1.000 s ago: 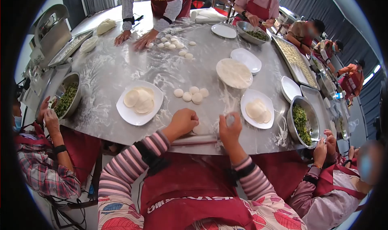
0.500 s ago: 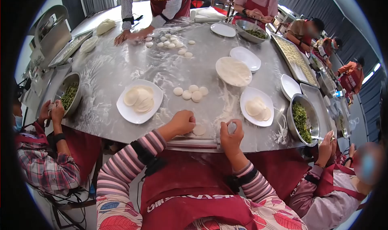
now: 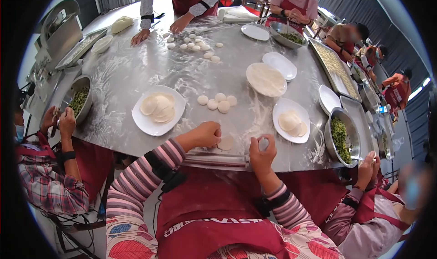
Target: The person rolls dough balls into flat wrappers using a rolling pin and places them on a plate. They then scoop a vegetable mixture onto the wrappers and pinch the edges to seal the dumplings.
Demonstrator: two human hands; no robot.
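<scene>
My left hand (image 3: 205, 135) is closed at the near edge of the table, its fingertips at the left edge of a small round dough wrapper (image 3: 226, 143). My right hand (image 3: 262, 153) is curled round the right end of a rolling pin (image 3: 214, 160), which lies along the table edge just below the wrapper. Beyond my hands sit several small dough discs (image 3: 223, 106). A white plate (image 3: 140, 120) of stacked wrappers (image 3: 159, 107) stands to the left, and another white plate (image 3: 298, 138) with wrappers (image 3: 291, 123) to the right.
A plate of flour (image 3: 266, 79) lies ahead. Metal bowls of green filling stand left (image 3: 86, 84) and right (image 3: 357, 145), beside co-workers' hands. Across the table, a person's hands (image 3: 182, 23) are near more dough pieces (image 3: 195, 46). A tray (image 3: 334, 70) of rowed pieces sits far right.
My left hand has shifted slightly, and the wrapper shows a little larger and more to the right. Across the table, the person's one hand has moved right, over the dough pieces.
</scene>
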